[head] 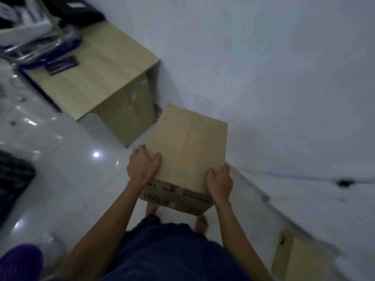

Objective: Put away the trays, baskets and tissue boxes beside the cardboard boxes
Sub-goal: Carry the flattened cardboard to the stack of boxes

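I log the printed side of the cardboard box point(187, 151) as partly covered by the left hand point(143, 165) and right hand point(220, 182), with the lettering unreadable. The clutter point(36, 37) at upper left is blurred past identifying. A purple object point(20, 262) and a second carton point(300, 260) are cut off by the frame edge.

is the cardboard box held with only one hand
No, the left hand and the right hand both grip the near corners of the cardboard box.

The cardboard box point(188, 147) fills the space ahead, with the left hand point(143, 165) and right hand point(220, 183) gripping its near corners. The wall point(284, 78) hems in the right side. The bench point(97, 78) stands close at far left. Open floor point(77, 159) lies left, and a second carton point(300, 258) sits against the wall.
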